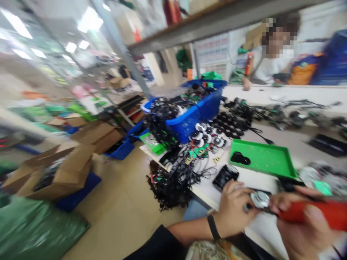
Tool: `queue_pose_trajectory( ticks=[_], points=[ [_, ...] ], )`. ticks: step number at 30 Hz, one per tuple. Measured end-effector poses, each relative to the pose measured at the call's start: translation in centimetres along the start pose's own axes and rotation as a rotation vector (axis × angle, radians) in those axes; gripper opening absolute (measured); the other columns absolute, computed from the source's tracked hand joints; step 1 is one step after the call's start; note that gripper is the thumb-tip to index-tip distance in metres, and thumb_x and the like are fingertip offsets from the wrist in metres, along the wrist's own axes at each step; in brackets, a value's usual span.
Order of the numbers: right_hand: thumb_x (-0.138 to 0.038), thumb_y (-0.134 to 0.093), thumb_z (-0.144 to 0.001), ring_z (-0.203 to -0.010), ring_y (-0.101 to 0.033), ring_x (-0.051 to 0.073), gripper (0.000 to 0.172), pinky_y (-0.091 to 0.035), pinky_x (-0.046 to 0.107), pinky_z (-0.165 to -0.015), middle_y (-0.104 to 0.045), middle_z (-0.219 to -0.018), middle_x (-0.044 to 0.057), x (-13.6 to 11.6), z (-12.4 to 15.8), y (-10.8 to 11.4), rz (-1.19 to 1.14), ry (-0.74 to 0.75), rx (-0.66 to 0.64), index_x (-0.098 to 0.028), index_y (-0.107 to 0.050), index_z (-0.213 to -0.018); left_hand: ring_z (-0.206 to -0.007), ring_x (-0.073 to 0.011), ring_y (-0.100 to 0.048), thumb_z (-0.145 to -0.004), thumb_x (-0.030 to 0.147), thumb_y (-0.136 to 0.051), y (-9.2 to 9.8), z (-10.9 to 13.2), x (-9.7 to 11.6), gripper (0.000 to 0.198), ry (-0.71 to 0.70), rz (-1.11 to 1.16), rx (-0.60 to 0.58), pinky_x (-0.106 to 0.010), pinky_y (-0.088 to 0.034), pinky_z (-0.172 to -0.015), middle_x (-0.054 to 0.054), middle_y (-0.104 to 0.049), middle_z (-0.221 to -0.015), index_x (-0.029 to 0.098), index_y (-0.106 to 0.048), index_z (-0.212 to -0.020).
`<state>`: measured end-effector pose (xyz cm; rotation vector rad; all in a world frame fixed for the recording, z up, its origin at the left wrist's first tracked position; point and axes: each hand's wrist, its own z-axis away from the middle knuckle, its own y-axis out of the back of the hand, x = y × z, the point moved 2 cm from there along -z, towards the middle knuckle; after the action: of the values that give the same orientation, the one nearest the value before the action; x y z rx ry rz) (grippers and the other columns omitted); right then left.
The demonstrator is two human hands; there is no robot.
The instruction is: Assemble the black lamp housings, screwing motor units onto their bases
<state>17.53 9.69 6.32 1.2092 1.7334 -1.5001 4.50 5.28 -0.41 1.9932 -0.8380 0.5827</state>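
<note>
My left hand [235, 211] is closed in a pinch on a small round silver and black part [259, 199] at the near edge of the white table [260, 178]. My right hand [303, 231] is wrapped round a red-handled tool [317, 213] whose tip points at that part. Motion blur smears both hands. A black flat piece [225, 176] lies just beyond my left hand.
A green tray [267, 159] holding a black piece sits past my hands. A blue bin [189, 115] full of wires and boards stands further back, tangled black cables [173, 180] hang off the table edge, cardboard boxes [62, 169] lie on the floor left, and a person [273, 54] sits across.
</note>
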Motion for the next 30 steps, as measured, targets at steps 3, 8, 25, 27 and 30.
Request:
queue_pose_trajectory(
  ticks=[3, 8, 25, 27, 30],
  points=[
    [-0.053, -0.079, -0.08, -0.041, -0.048, 0.02, 0.03, -0.041, 0.038, -0.039, -0.057, -0.054, -0.003, -0.4, 0.1, 0.2, -0.044, 0.048, 0.066, -0.033, -0.07, -0.101, -0.117, -0.031, -0.069, -0.078, 0.028, -0.092, 0.9, -0.7, 0.7, 0.029, 0.04, 0.136, -0.075, -0.058, -0.054, -0.109, -0.005, -0.077, -0.117, 0.024, -0.071, -0.097],
    [-0.055, -0.081, -0.08, -0.051, -0.06, 0.016, 0.042, -0.049, 0.031, -0.049, -0.063, -0.069, -0.002, -0.4, -2.0, 0.8, 0.116, -0.035, -0.056, -0.022, -0.066, -0.102, -0.116, -0.0296, -0.069, -0.08, 0.031, -0.091, 0.9, -1.5, -0.9, 0.04, 0.013, 0.14, -0.071, -0.054, -0.057, -0.104, -0.009, -0.075, -0.12, 0.022, -0.069, -0.112],
    [-0.071, -0.078, -0.071, -0.052, -0.052, 0.014, 0.062, -0.036, 0.028, -0.045, -0.059, -0.074, 0.001, -4.6, -0.4, -0.2, -0.137, -0.21, -0.347, -0.021, -0.073, -0.107, -0.116, -0.028, -0.07, -0.084, 0.039, -0.088, 1.9, -1.7, -2.2, 0.039, 0.098, 0.263, -0.082, -0.049, -0.056, -0.105, -0.009, -0.075, -0.119, 0.021, -0.069, -0.113],
    [-0.078, -0.075, -0.072, -0.052, -0.051, 0.013, 0.068, -0.038, 0.028, -0.044, -0.06, -0.075, 0.001, -4.6, -0.1, 0.0, -0.094, -0.197, -0.339, -0.022, -0.072, -0.109, -0.116, -0.0274, -0.07, -0.084, 0.038, -0.087, 1.9, -1.6, -2.0, 0.039, 0.087, 0.275, -0.089, -0.048, -0.055, -0.106, -0.009, -0.075, -0.12, 0.021, -0.068, -0.113],
    [-0.077, -0.082, -0.069, -0.061, -0.059, 0.014, 0.08, -0.048, 0.03, -0.052, -0.066, -0.098, 0.004, -4.7, 0.3, 1.3, 0.029, -0.092, -0.397, -0.028, -0.065, -0.13, -0.116, -0.0267, -0.07, -0.086, 0.033, -0.086, 1.9, -1.6, -1.8, 0.035, 0.063, 0.284, -0.086, -0.047, -0.056, -0.105, -0.009, -0.075, -0.119, 0.021, -0.068, -0.113]
  ],
)
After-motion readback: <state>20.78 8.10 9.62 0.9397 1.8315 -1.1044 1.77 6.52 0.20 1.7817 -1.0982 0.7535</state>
